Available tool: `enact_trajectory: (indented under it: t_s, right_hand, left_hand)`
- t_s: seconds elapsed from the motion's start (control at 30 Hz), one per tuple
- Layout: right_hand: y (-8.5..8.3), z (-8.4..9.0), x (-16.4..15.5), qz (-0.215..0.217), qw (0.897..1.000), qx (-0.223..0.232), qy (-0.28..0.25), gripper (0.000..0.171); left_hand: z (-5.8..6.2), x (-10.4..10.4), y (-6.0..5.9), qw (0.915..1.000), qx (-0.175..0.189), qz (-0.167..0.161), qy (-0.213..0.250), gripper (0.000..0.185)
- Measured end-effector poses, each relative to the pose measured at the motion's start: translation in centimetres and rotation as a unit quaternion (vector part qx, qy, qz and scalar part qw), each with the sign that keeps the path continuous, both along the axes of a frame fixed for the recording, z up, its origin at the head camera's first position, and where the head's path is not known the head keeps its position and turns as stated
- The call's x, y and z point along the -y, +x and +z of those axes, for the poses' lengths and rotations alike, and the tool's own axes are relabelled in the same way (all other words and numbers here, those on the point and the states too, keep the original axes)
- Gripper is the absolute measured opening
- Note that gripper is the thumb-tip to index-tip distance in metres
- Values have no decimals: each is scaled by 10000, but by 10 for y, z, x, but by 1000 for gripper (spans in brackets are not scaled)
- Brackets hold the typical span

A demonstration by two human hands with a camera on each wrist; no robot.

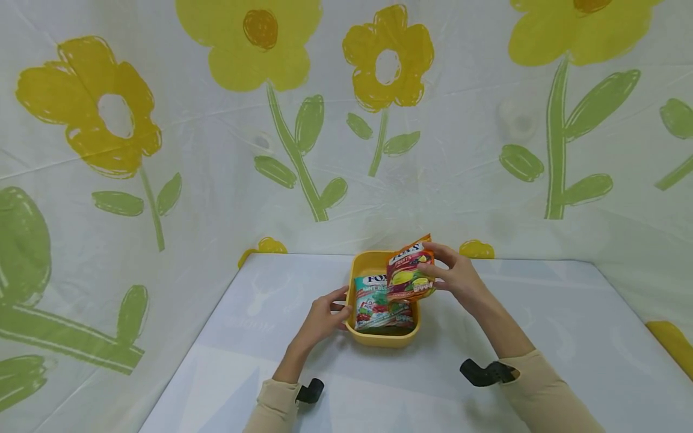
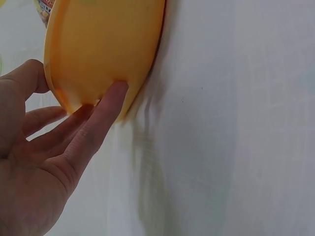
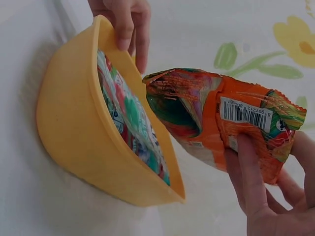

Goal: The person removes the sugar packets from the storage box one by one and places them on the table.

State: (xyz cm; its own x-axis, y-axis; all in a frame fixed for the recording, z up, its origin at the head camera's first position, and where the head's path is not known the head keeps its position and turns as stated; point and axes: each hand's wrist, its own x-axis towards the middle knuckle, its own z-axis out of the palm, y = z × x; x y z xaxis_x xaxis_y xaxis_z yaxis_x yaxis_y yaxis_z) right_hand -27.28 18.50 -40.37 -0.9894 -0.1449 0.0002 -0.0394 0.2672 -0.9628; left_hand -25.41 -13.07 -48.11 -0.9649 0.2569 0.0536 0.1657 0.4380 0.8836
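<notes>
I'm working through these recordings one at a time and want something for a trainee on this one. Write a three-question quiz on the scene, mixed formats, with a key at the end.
1. The right hand holds a red-and-orange, glossy plastic packet. What printed code shows on it in the right wrist view?

2. What does the left hand hold?
A) The red-and-orange packet
B) The yellow, rounded-rectangular plastic tub
C) Nothing

3. True or false: a teal, glossy plastic packet lies inside the tub.

Key:
1. A barcode.
2. B.
3. True.
</notes>
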Motion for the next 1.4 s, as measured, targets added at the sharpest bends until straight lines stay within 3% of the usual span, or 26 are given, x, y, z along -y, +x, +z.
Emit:
enact_trajectory:
  t_s: [0.43, 1.03, 1.4]
  right_hand:
    - [3, 2, -22, -9, 10000, 35, -48, 73]
    - [5, 2, -64, -216, 9997, -49, 88, 74]
    - [4, -5, -74, -264, 9996, -29, 120, 73]
  left_hand:
    - [-3, 3, -1, 9999, 132, -20, 39, 56]
    - [-6, 3, -4, 9999, 33, 20, 109, 54]
    - [-3, 1, -3, 9999, -20, 91, 106, 52]
